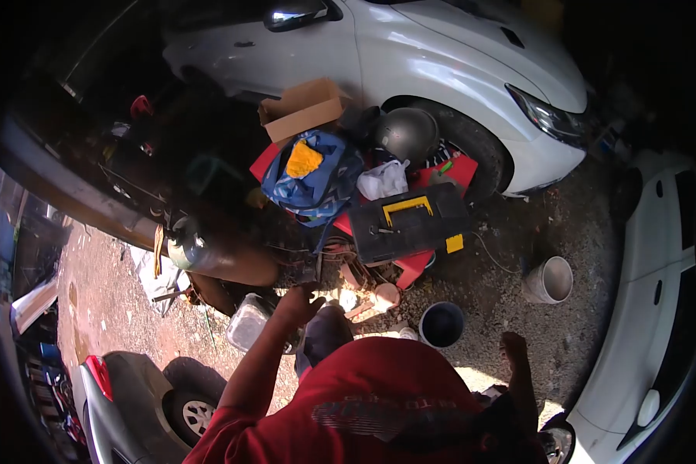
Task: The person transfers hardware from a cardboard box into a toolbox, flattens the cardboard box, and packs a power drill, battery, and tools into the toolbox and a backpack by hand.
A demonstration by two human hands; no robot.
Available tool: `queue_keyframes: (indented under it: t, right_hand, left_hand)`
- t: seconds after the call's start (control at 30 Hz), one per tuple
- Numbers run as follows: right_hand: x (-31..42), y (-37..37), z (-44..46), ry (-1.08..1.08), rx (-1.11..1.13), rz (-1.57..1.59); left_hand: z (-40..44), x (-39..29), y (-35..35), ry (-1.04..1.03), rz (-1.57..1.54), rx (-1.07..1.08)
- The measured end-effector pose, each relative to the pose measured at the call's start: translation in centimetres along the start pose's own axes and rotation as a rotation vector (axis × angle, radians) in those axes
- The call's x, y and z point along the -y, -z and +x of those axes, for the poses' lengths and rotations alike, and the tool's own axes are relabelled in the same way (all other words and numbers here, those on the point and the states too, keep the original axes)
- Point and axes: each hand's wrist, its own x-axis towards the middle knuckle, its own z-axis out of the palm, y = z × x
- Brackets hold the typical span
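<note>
My left hand (296, 306) is stretched forward over the ground with its fingers partly apart, and I see nothing held in it. Close to it are a clear plastic container (249, 323) and a pile of scrap pieces (356, 274). My right hand (512, 348) hangs at my right side with its fingers curled in, and nothing shows between them. A dark bucket (441, 325) stands on the gravel between my hands. In front of me, a black toolbox (406, 224) with a yellow handle rests on a red surface.
A blue backpack (313, 174) with a yellow cloth (304, 158), an open cardboard box (301, 112), a helmet (407, 135) and a white plastic bag (383, 180) lie beyond the toolbox. A white bucket (549, 281) stands right. Vehicles surround me, including a white one (441, 69) ahead.
</note>
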Motion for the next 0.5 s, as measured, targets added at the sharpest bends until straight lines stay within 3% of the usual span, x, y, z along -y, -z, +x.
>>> queue_keyframes:
  t: [0.13,0.2,0.27,0.33,0.47,0.5]
  right_hand:
    - [1.5,-4.7,-0.1,0.060,0.021,-0.045]
    - [0.4,-7.7,-1.2,0.001,0.040,-0.033]
    - [0.5,-11.0,-3.3,-0.127,0.029,-0.093]
    - [-7.7,-14.4,-1.7,-0.086,0.005,-0.145]
    - [2.1,-24.6,-11.9,-0.559,-0.151,-0.029]
    - [2.6,-26.7,-13.1,-0.526,-0.060,-0.064]
  left_hand:
    - [6.6,2.1,4.0,-0.047,0.014,-0.027]
    - [11.1,4.4,5.8,-0.172,0.100,-0.138]
    - [16.4,5.5,8.9,-0.150,0.024,-0.108]
    - [23.0,8.5,11.5,-0.344,0.054,-0.262]
    - [34.3,11.7,16.5,-0.280,0.091,-0.213]
    - [36.1,12.7,16.9,-0.278,0.074,-0.184]
